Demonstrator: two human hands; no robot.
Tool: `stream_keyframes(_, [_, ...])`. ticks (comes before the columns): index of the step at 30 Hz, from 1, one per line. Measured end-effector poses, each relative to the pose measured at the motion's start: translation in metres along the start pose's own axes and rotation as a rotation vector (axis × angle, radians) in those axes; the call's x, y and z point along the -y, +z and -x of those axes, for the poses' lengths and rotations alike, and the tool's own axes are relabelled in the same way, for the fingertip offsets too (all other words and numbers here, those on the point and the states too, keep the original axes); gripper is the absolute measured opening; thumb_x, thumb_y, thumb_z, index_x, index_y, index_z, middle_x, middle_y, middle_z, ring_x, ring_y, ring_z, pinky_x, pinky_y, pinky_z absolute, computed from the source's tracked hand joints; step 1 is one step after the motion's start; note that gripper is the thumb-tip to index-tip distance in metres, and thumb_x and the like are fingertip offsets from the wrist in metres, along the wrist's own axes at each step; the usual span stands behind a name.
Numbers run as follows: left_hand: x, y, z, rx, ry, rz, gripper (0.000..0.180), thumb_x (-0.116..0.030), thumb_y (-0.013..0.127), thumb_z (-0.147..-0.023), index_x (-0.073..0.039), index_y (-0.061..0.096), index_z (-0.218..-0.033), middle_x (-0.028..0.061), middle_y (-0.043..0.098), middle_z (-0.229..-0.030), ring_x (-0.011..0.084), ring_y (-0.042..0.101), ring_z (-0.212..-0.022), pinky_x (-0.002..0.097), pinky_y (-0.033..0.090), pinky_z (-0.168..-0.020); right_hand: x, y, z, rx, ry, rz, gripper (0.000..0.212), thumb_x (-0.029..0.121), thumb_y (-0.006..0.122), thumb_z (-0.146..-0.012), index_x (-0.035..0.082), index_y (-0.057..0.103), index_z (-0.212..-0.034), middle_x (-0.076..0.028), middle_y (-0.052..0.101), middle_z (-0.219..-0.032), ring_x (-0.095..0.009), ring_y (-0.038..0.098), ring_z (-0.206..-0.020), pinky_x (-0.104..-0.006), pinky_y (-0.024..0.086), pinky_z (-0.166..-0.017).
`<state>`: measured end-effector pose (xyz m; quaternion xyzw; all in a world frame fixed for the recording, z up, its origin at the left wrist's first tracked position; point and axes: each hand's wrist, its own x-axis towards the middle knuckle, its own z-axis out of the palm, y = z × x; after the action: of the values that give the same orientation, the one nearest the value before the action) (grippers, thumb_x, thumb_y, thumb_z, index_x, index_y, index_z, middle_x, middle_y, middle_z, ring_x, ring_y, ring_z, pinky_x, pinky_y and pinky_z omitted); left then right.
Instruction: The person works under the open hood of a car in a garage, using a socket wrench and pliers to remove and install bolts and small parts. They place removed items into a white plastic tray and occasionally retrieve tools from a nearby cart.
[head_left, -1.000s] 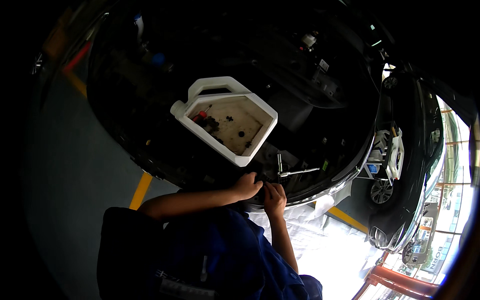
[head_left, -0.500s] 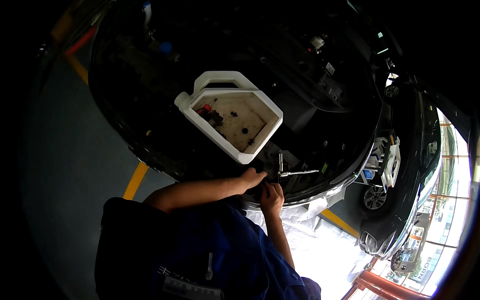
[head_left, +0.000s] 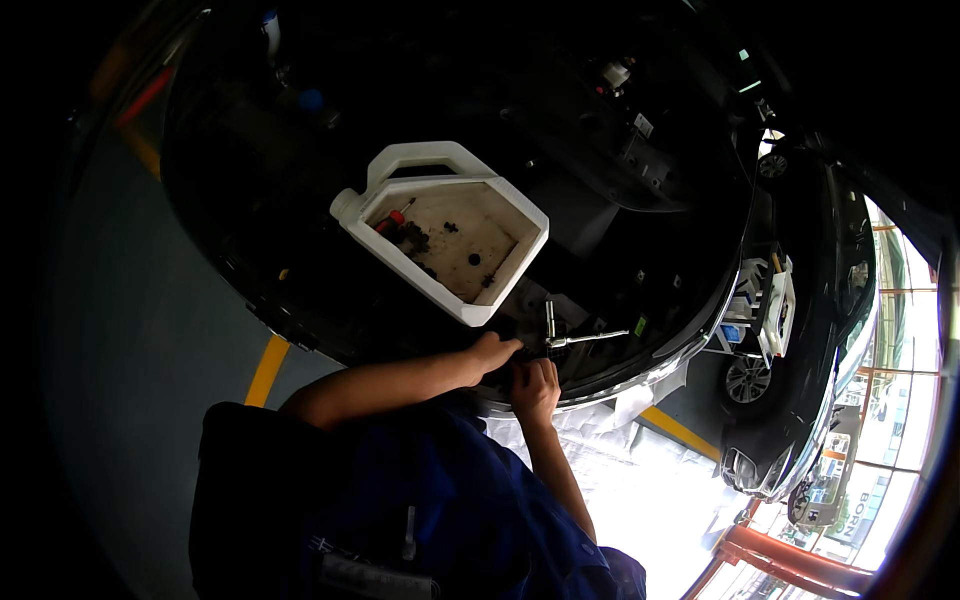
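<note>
1. A grey floor (head_left: 120, 330) with a yellow painted line (head_left: 266, 370) was seen at the left of the head view, beneath the dark rim of an open engine bay (head_left: 300, 200).
2. A white plastic jug (head_left: 440, 228), cut open on its upper face to serve as a tray, was laid inside the engine bay; small dark fasteners and a red-tipped part (head_left: 395, 218) were seen on its stained bottom.
3. The left hand (head_left: 492, 352) was extended from a bare forearm to the front edge of the bay, just below the jug. Its fingers were curled onto a dark part there; what was gripped could not be told.
4. The right hand (head_left: 536, 384) was placed just beside the left hand, fingers bent and pressed against the same dark edge. Whether anything was enclosed in it could not be told.
5. A metal ratchet wrench (head_left: 585, 338) with an upright socket extension (head_left: 550, 320) was seen lying on the bay's front edge, just to the right of both hands and not clearly touched by either.
6. A blue work garment (head_left: 440, 500) was worn by the person, filling the lower centre.
7. A small white cart (head_left: 765, 305) carrying tools was seen at the right, near a second dark car (head_left: 800, 420) by bright windows.
</note>
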<state>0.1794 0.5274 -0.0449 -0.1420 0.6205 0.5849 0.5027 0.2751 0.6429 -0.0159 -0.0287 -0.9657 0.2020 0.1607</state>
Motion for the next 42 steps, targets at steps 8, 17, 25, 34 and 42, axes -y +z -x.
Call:
stream_keyframes(8, [0.001,-0.002,-0.001,0.042,-0.010,0.040,0.062,-0.041,0.067,-0.091,0.007,0.058,-0.128,0.0209,0.060,-0.129,0.0279,0.055,-0.120,0.0413,0.044,-0.099,0.004,-0.001,-0.003,-0.032,0.010,-0.055,0.011,0.006,0.077,-0.079,0.003,0.066,-0.083,-0.010,0.062,-0.085,-0.032,0.062,-0.080,-0.0428,0.051,-0.068])
stream_keyframes(17, [-0.002,-0.002,-0.002,0.094,-0.034,0.104,0.046,-0.036,0.067,-0.093,0.002,0.063,-0.119,0.0166,0.065,-0.115,0.0236,0.061,-0.105,0.0393,0.050,-0.088,0.013,-0.003,-0.001,-0.086,0.032,0.024,0.011,0.011,0.076,-0.082,0.005,0.066,-0.081,-0.009,0.061,-0.081,-0.031,0.060,-0.078,-0.0424,0.051,-0.065])
stream_keyframes(25, [-0.002,-0.001,0.001,0.117,0.025,0.203,0.035,-0.030,0.064,-0.093,0.002,0.071,-0.106,0.0123,0.070,-0.104,0.0214,0.064,-0.092,0.0375,0.048,-0.082,0.014,-0.006,-0.006,0.042,0.132,0.149,0.023,0.018,0.074,-0.084,0.005,0.057,-0.075,-0.011,0.060,-0.081,-0.034,0.061,-0.080,-0.0460,0.051,-0.068])
stream_keyframes(34, [0.001,-0.003,-0.002,0.123,-0.037,0.229,0.026,-0.025,0.065,-0.093,-0.004,0.068,-0.109,0.0093,0.068,-0.106,0.0205,0.062,-0.098,0.0371,0.050,-0.082,0.014,0.003,0.001,-0.169,0.153,0.066,0.013,0.016,0.075,-0.081,0.007,0.067,-0.083,-0.008,0.060,-0.080,-0.031,0.061,-0.079,-0.0432,0.051,-0.068])
stream_keyframes(42, [0.006,-0.005,-0.006,0.206,-0.014,0.282,0.020,-0.020,0.064,-0.093,-0.006,0.070,-0.106,0.0061,0.069,-0.099,0.0189,0.065,-0.091,0.0347,0.051,-0.079,0.005,-0.005,0.004,-0.124,0.048,-0.029,0.009,0.008,0.075,-0.078,0.005,0.068,-0.083,-0.009,0.061,-0.080,-0.029,0.061,-0.078,-0.0403,0.052,-0.067])
